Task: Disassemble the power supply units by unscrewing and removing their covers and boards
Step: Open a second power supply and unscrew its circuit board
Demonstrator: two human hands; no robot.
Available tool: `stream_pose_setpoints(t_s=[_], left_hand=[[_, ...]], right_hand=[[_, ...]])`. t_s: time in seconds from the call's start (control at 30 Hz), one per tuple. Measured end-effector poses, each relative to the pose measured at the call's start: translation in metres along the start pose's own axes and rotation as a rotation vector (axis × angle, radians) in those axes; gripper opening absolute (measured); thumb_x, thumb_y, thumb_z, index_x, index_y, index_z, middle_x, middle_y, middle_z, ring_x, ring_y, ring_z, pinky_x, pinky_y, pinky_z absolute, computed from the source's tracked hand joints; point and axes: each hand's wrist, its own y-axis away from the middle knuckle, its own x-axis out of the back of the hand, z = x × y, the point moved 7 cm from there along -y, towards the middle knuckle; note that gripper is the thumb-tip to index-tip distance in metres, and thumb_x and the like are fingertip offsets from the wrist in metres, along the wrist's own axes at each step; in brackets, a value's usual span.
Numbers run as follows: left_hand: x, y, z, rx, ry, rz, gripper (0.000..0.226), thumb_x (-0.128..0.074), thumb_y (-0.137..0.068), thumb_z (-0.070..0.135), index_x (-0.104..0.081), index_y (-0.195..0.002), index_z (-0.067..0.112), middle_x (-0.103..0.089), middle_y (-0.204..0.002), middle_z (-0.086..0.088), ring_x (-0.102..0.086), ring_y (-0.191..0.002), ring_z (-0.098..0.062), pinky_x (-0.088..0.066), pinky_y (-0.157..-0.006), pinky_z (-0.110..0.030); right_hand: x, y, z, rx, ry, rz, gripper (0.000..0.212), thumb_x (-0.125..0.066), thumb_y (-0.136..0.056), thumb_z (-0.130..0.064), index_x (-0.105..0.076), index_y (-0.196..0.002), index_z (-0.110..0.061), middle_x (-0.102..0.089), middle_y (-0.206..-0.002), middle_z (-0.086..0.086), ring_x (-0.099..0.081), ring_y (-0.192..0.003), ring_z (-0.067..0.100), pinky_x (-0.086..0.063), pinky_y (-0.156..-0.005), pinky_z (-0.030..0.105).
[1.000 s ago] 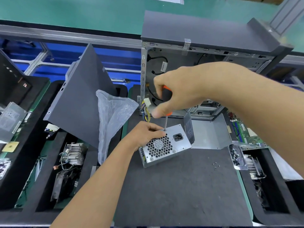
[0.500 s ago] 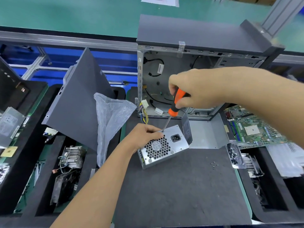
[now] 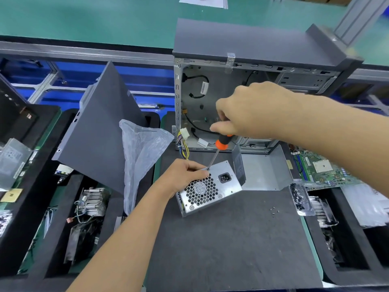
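A silver power supply unit (image 3: 212, 191) with a honeycomb fan grille and a black socket lies on the dark mat (image 3: 231, 239). My left hand (image 3: 183, 175) grips its upper left corner, fingers curled over the top edge. My right hand (image 3: 250, 111) holds an orange-and-black screwdriver (image 3: 219, 149) from above. The tilted shaft's tip sits on a screw at the unit's top edge, beside my left fingers. A bundle of coloured wires (image 3: 184, 147) leads out behind the unit.
An open computer case (image 3: 248, 66) stands behind the unit. A bent metal cover (image 3: 265, 171) lies right of it, and a motherboard (image 3: 322, 167) farther right. A grey panel (image 3: 99, 133) and clear bag (image 3: 141, 157) lean at left. Loose screws (image 3: 274, 210) lie on the mat. Bins with heatsinks (image 3: 92, 201) flank it.
My right hand has risen and shifted right, tilting the screwdriver so its orange collar shows. The tip stays at the unit's top edge. My left hand has kept its hold.
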Motion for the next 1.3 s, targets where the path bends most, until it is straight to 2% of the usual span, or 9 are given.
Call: stream_pose_setpoints(t_s=[0.2,0.4,0.5,0.67,0.73,0.9,1.1,1.2,1.3], left_hand=[[0.0,0.001,0.0,-0.002,-0.001,0.007,0.008,-0.083,-0.081,0.032,-0.081,-0.089,0.034,-0.078,-0.094,0.001,-0.072,-0.098,-0.026,-0.051,-0.101,-0.054],[0.0,0.0,0.0,-0.007,0.019,-0.002,0.009,-0.083,-0.08,0.03,-0.081,-0.088,0.034,-0.078,-0.094,0.001,-0.073,-0.095,-0.02,-0.051,-0.103,-0.051],[0.0,0.0,-0.001,-0.013,0.018,-0.005,0.009,-0.083,-0.081,0.029,-0.081,-0.089,0.034,-0.078,-0.094,0.001,-0.073,-0.094,-0.02,-0.051,-0.102,-0.052],[-0.001,0.0,-0.001,-0.012,0.031,-0.007,0.018,-0.084,-0.073,0.038,-0.081,-0.09,0.032,-0.078,-0.095,0.0,-0.073,-0.099,-0.024,-0.051,-0.103,-0.053],[-0.001,0.0,0.0,-0.016,0.024,-0.011,0.014,-0.083,-0.077,0.034,-0.081,-0.09,0.033,-0.078,-0.095,0.001,-0.073,-0.097,-0.022,-0.051,-0.103,-0.051],[-0.001,-0.001,0.0,-0.015,0.01,-0.013,0.01,-0.082,-0.082,0.028,-0.081,-0.089,0.035,-0.078,-0.094,0.002,-0.073,-0.095,-0.018,-0.051,-0.103,-0.048],[0.0,0.001,-0.001,-0.004,0.021,0.002,0.011,-0.083,-0.081,0.03,-0.081,-0.091,0.032,-0.078,-0.096,0.0,-0.072,-0.101,-0.028,-0.05,-0.102,-0.056],[-0.001,0.001,0.0,-0.011,0.021,0.002,0.009,-0.082,-0.083,0.027,-0.081,-0.089,0.033,-0.078,-0.095,0.0,-0.072,-0.097,-0.023,-0.049,-0.104,-0.055],[-0.001,0.0,-0.001,-0.006,0.029,-0.007,0.01,-0.081,-0.084,0.024,-0.082,-0.088,0.033,-0.078,-0.095,0.001,-0.072,-0.095,-0.018,-0.05,-0.104,-0.051]], right_hand=[[0.003,-0.006,-0.012,0.169,-0.269,0.02,0.035,-0.063,-0.088,-0.047,-0.048,-0.111,-0.026,-0.053,-0.098,-0.003,-0.055,-0.086,0.026,-0.045,-0.068,0.037],[-0.006,-0.007,-0.009,0.171,-0.345,-0.108,0.032,-0.071,-0.084,-0.039,-0.051,-0.109,-0.038,-0.032,-0.096,-0.013,-0.043,-0.1,0.021,-0.048,-0.079,0.045],[-0.011,-0.005,0.005,-0.055,-0.205,-0.09,0.076,-0.04,-0.075,-0.083,-0.041,-0.128,-0.03,-0.039,-0.102,0.0,-0.046,-0.094,0.031,-0.04,-0.068,0.04],[-0.004,0.002,0.002,-0.071,0.121,0.006,0.046,-0.022,-0.099,-0.065,-0.051,-0.091,-0.029,-0.036,-0.069,0.002,-0.038,-0.055,0.022,-0.025,-0.048,0.028],[-0.005,0.004,0.006,-0.091,0.077,0.03,0.059,-0.028,-0.096,-0.068,-0.057,-0.091,-0.017,-0.037,-0.067,0.002,-0.038,-0.054,0.023,-0.026,-0.05,0.029],[-0.003,0.002,-0.005,0.048,-0.347,0.062,0.038,-0.067,-0.083,-0.052,-0.05,-0.107,-0.028,-0.054,-0.099,-0.005,-0.054,-0.088,0.026,-0.046,-0.071,0.038],[-0.001,-0.002,-0.011,0.083,-0.565,-0.045,0.058,-0.083,-0.072,-0.04,-0.049,-0.118,-0.035,-0.042,-0.099,-0.012,-0.045,-0.102,0.018,-0.037,-0.081,0.036],[-0.007,0.002,-0.001,-0.07,-0.408,-0.098,0.072,-0.056,-0.073,-0.079,-0.04,-0.116,-0.024,-0.042,-0.096,-0.003,-0.043,-0.097,0.025,-0.043,-0.076,0.042],[0.001,0.007,0.005,-0.183,-0.041,-0.003,0.067,-0.019,-0.087,-0.079,-0.043,-0.102,-0.018,-0.034,-0.075,0.002,-0.041,-0.074,0.029,-0.033,-0.059,0.036]])
